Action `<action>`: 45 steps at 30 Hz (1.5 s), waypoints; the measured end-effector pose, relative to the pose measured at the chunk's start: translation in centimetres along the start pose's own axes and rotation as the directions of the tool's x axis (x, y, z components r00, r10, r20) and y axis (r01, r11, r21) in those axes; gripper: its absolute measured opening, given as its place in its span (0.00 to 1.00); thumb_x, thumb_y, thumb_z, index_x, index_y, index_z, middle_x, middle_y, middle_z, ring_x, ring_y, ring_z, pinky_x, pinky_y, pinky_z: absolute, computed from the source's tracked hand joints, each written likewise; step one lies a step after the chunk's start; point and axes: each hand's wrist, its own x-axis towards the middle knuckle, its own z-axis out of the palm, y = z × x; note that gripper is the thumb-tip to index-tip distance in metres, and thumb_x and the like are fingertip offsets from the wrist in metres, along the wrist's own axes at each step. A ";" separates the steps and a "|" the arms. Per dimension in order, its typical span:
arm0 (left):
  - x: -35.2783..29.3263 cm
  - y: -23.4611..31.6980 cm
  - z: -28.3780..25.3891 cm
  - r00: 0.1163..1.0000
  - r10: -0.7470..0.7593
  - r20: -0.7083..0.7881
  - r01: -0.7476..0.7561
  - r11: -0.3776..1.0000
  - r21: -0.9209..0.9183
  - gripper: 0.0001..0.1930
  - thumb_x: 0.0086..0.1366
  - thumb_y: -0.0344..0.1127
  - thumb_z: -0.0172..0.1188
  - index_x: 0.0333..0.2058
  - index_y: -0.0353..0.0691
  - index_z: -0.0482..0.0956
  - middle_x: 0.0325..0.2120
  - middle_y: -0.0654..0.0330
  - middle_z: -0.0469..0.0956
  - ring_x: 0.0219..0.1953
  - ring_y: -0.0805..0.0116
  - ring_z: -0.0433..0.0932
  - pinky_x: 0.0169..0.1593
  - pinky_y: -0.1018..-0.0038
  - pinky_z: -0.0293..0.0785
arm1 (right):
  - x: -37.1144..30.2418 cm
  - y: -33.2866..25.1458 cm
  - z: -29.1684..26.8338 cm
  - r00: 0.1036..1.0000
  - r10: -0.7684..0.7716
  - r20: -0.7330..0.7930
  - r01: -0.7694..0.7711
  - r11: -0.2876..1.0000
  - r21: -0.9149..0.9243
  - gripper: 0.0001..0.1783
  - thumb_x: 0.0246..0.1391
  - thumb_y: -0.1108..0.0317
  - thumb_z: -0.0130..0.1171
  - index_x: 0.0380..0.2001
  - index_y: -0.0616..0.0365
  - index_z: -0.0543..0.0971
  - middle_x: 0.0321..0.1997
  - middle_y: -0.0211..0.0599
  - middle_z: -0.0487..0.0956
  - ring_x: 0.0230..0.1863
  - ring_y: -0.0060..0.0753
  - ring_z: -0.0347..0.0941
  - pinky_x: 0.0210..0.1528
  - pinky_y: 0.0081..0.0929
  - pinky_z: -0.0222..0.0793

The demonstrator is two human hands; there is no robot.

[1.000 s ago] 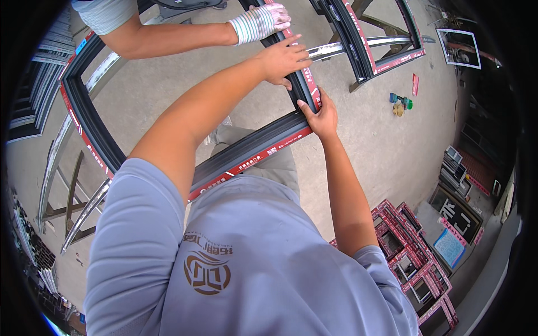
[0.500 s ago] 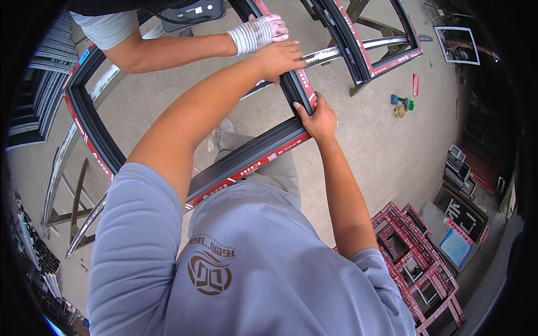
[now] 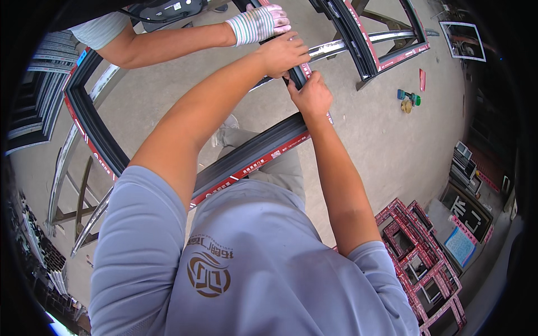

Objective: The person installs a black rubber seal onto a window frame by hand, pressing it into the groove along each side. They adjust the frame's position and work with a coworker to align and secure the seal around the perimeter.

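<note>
Basically, both hands clamp the frame (image 3: 252, 157) corner: left hand (image 3: 284, 53) on top, right hand (image 3: 311, 95) just below. Co-worker's glove (image 3: 259, 23) steadies it. Corner looks joined, probably not finished.

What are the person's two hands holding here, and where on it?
Both the left hand and right hand grip the dark window frame at its right-hand corner, on the upright bar.

Frame (image 3: 252, 159) before the person, stacked frames (image 3: 420, 263) right, tools (image 3: 408, 101) beyond
</note>
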 end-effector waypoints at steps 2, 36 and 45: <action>0.0 0.2 0.2 1.000 -0.021 -0.001 0.021 1.000 -0.010 0.38 0.40 0.48 0.81 0.51 0.46 0.75 0.48 0.62 0.76 0.57 0.59 0.74 0.74 0.55 0.56 | 0.1 -0.1 0.1 1.000 -0.009 -0.027 0.009 1.000 -0.011 0.31 0.44 0.47 0.73 0.37 0.59 0.70 0.34 0.48 0.81 0.34 0.55 0.82 0.35 0.48 0.79; -0.7 11.5 3.1 0.197 -0.621 0.759 0.037 -0.769 -0.639 0.21 0.66 0.32 0.66 0.56 0.27 0.78 0.36 0.56 0.84 0.25 0.72 0.79 0.31 0.73 0.77 | 1.0 2.5 -0.1 1.000 0.020 0.021 -0.029 0.837 0.546 0.18 0.67 0.56 0.58 0.42 0.64 0.80 0.32 0.40 0.81 0.32 0.28 0.75 0.38 0.28 0.72; -1.2 9.8 4.5 0.239 -0.717 0.655 0.423 -0.530 -0.735 0.21 0.63 0.39 0.67 0.48 0.28 0.83 0.31 0.48 0.87 0.27 0.62 0.87 0.38 0.67 0.81 | 1.2 2.5 0.3 1.000 -0.015 0.002 0.012 0.859 0.511 0.20 0.67 0.54 0.59 0.42 0.64 0.80 0.29 0.38 0.79 0.30 0.27 0.72 0.36 0.30 0.70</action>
